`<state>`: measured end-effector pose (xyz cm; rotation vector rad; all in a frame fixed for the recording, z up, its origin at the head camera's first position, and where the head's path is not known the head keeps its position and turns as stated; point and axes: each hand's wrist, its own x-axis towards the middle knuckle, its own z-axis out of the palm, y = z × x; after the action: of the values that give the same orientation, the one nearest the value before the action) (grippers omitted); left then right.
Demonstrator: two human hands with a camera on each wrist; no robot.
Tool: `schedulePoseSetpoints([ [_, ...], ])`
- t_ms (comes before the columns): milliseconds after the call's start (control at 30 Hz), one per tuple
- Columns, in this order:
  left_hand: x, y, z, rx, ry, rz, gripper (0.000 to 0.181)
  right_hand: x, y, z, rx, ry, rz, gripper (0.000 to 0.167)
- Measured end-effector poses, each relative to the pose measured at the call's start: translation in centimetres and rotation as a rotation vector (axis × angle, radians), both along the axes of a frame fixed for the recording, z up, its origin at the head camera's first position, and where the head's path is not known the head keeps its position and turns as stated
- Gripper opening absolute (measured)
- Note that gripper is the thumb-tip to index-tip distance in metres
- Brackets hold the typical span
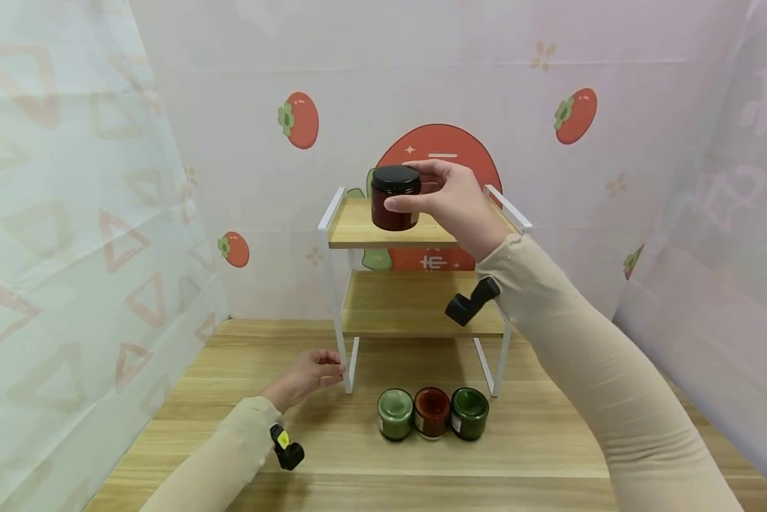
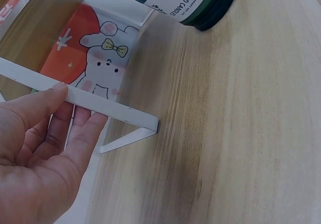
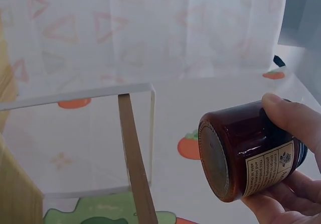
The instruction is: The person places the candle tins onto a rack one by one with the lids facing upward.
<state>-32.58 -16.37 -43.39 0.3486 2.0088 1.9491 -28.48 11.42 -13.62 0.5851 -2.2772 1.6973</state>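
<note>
My right hand [image 1: 456, 206] grips a dark red-brown jar [image 1: 394, 212] with a black lid, upright in front of and slightly above the top board [image 1: 351, 226] of a white-framed wooden shelf. In the right wrist view the thumb and fingers of the hand [image 3: 296, 169] hold the jar [image 3: 241, 148] around its sides near the lid end, its label showing. Down at the left, my left hand [image 1: 306, 378] holds the shelf's front left leg near the table. The left wrist view shows the thumb and fingertips of the hand [image 2: 55, 143] on the white leg [image 2: 115, 108].
On the table [image 1: 357, 483], in front of the shelf, stand a light green jar [image 1: 395, 414], a red-brown jar [image 1: 432, 412] and a dark green jar [image 1: 469, 414] in a row. The middle board [image 1: 415, 302] lies below the top one. Printed curtains surround the table.
</note>
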Motion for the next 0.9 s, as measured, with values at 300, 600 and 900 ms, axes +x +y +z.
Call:
schedulePoseSetpoints([
  [300,0.0,0.0,0.0,-0.008,-0.004,0.015,0.008,-2.0,-1.4,-0.3,-0.034,-0.004,0.023,0.06],
  [600,0.4,0.0,0.0,-0.021,-0.007,0.0,0.01,-3.3,-2.4,-1.3,-0.054,-0.011,0.033,0.061],
  [900,0.3,0.0,0.0,-0.018,-0.015,0.01,0.011,-3.9,-3.5,-1.6,-0.078,-0.024,0.056,0.062],
])
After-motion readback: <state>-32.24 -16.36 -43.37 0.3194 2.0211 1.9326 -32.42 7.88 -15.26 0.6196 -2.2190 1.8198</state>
